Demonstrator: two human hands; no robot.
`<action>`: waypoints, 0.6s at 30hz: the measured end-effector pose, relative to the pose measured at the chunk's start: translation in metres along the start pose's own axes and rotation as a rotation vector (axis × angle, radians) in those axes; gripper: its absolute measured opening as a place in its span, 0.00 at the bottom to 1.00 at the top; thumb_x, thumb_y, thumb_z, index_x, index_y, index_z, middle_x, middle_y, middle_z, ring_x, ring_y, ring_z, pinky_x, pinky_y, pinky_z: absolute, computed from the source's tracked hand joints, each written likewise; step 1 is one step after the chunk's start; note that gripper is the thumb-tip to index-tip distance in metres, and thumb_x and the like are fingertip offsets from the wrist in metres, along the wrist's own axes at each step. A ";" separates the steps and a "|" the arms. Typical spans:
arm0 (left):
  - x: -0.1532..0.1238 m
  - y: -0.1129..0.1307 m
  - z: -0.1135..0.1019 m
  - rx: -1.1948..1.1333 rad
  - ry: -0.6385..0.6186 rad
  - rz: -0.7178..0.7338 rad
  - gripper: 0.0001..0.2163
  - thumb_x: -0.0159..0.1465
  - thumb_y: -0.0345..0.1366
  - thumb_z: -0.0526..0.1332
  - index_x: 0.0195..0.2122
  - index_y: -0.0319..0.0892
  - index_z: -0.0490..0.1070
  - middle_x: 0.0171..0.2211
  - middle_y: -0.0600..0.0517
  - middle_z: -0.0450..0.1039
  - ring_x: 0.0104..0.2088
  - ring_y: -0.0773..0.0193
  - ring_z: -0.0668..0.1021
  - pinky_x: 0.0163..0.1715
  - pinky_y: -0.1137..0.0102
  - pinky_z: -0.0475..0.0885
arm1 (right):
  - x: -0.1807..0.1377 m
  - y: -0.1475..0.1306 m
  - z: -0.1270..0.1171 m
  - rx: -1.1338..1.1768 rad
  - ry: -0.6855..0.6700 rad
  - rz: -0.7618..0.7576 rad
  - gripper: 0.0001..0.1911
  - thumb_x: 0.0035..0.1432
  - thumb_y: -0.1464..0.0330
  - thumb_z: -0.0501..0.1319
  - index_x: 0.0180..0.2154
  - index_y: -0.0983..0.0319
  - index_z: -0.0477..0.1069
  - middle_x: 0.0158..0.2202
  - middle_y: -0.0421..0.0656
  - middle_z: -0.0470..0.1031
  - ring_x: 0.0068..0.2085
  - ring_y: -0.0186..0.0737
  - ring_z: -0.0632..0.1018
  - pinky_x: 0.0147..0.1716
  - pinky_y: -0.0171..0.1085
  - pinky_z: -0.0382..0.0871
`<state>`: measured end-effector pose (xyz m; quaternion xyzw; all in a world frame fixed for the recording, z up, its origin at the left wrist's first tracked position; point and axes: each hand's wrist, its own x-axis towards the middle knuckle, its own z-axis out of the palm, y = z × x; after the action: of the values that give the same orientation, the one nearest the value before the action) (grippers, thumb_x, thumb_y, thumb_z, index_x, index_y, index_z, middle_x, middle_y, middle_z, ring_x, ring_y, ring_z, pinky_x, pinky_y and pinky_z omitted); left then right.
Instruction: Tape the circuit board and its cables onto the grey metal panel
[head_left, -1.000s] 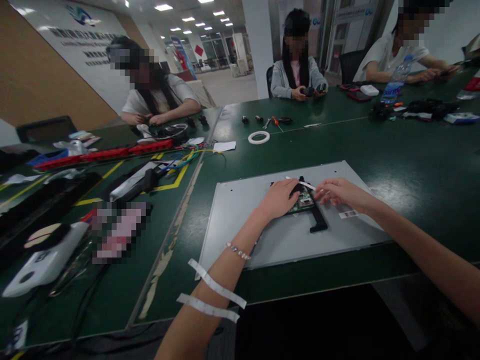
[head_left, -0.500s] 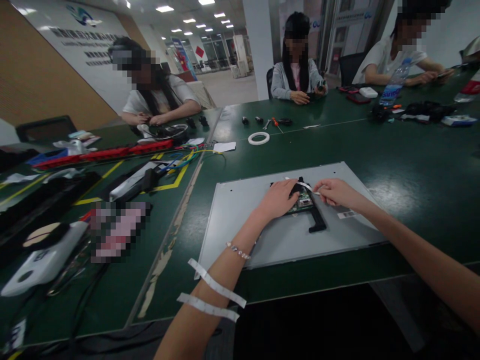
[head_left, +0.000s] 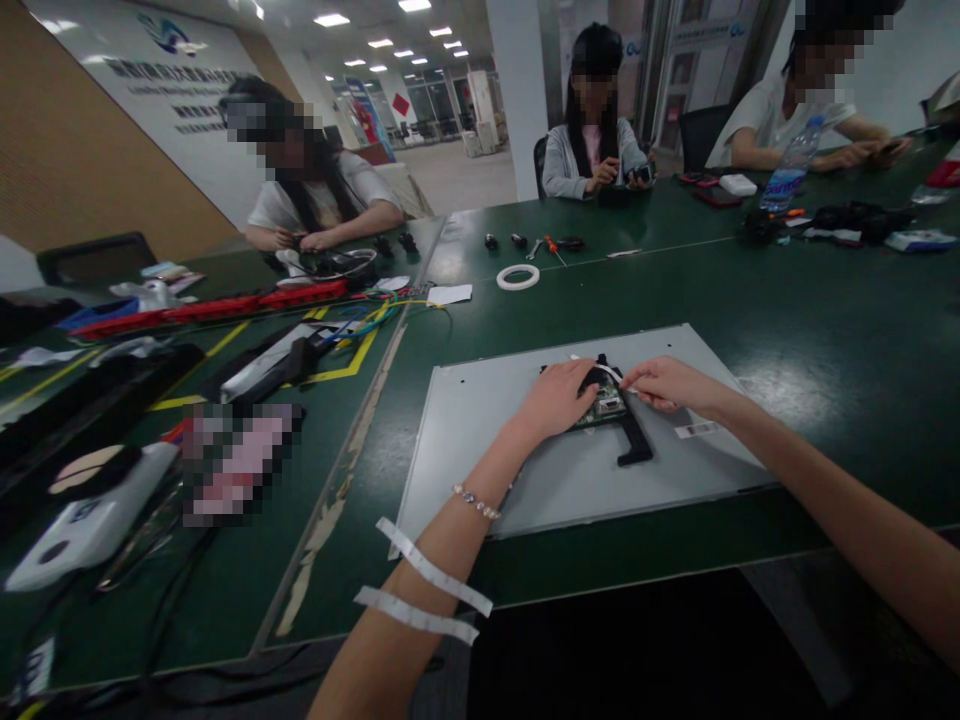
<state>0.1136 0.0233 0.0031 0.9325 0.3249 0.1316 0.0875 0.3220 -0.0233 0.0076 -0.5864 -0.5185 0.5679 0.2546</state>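
My left hand [head_left: 556, 398] lies with its fingers over a green circuit board [head_left: 610, 402], pressing down and hiding its left part. A black frame [head_left: 636, 440] surrounds part of the board, one arm of it sticking out toward me. Between the thumb and fingers of my right hand [head_left: 669, 384] is the end of a strip of white tape [head_left: 609, 372], which runs across the board's far edge to near my left fingertips. Everything rests on a pale grey panel [head_left: 472, 460]. Two more tape strips [head_left: 431, 572] are stuck on my left forearm.
Beyond the panel lie a roll of white tape [head_left: 517, 277] and an orange screwdriver [head_left: 553, 246]. A phone [head_left: 244, 465], a white device [head_left: 90, 520] and cables fill the left side. Three people sit across the table; a water bottle [head_left: 791, 170] stands far right.
My right hand has moved slightly left along the tape, which now bows a little more. My left hand stays in place. Across the table, the middle person's hands have shifted.
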 end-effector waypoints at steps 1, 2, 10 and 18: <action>0.000 0.000 0.000 0.002 0.001 -0.001 0.19 0.67 0.39 0.47 0.57 0.38 0.61 0.56 0.43 0.67 0.55 0.56 0.70 0.55 0.60 0.63 | 0.000 0.000 0.001 -0.006 0.010 0.014 0.13 0.51 0.75 0.53 0.40 0.66 0.68 0.19 0.34 0.62 0.14 0.23 0.58 0.14 0.28 0.46; 0.000 0.000 0.000 0.004 0.002 -0.003 0.19 0.67 0.39 0.47 0.57 0.38 0.61 0.56 0.43 0.67 0.56 0.56 0.69 0.55 0.60 0.63 | 0.000 -0.001 0.002 -0.015 0.021 0.027 0.13 0.51 0.75 0.53 0.40 0.66 0.68 0.18 0.34 0.62 0.14 0.23 0.58 0.14 0.28 0.46; 0.000 -0.002 0.003 0.017 0.021 0.017 0.20 0.68 0.38 0.47 0.57 0.35 0.62 0.59 0.42 0.64 0.58 0.56 0.67 0.58 0.61 0.61 | -0.001 0.003 0.004 -0.112 0.060 0.021 0.15 0.53 0.69 0.58 0.44 0.67 0.71 0.15 0.34 0.58 0.15 0.24 0.58 0.14 0.27 0.47; 0.000 0.000 -0.002 0.014 0.016 0.008 0.19 0.68 0.38 0.47 0.56 0.38 0.64 0.56 0.43 0.65 0.55 0.56 0.69 0.56 0.62 0.63 | -0.005 0.013 -0.017 -0.109 0.036 -0.002 0.15 0.53 0.66 0.58 0.41 0.68 0.72 0.15 0.34 0.58 0.15 0.24 0.57 0.14 0.28 0.46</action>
<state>0.1128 0.0231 0.0045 0.9333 0.3227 0.1372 0.0779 0.3434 -0.0274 0.0017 -0.6090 -0.5444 0.5281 0.2322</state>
